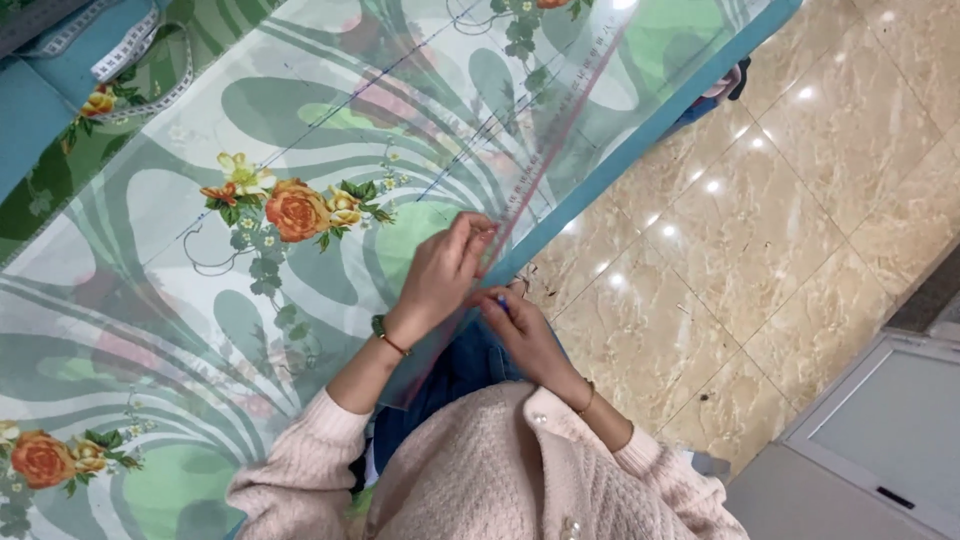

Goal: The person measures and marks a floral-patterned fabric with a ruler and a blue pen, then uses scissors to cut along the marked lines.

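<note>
Left hand (445,268) presses flat-fingered on a long clear ruler (530,190) right along the table's teal edge (640,150). Right hand (520,325) pinches a blue pen (502,301) beside it. Floral green fabric (200,260) covers the table, with shiny tan floor tiles (760,220) past the edge.

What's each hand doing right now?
Left hand: fingers pressing the long clear ruler flat on the fabric.
Right hand: closed on a small blue marker.

Green floral-patterned cloth (300,150), orange roses

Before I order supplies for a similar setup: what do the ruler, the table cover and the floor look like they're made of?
Ruler: clear plastic, probably; the pattern shows through it. Table cover: floral print under a glossy, see-through sheet, likely vinyl. Floor: polished beige tiles, marble or ceramic; veining, grout lines and lamp reflections.
</note>
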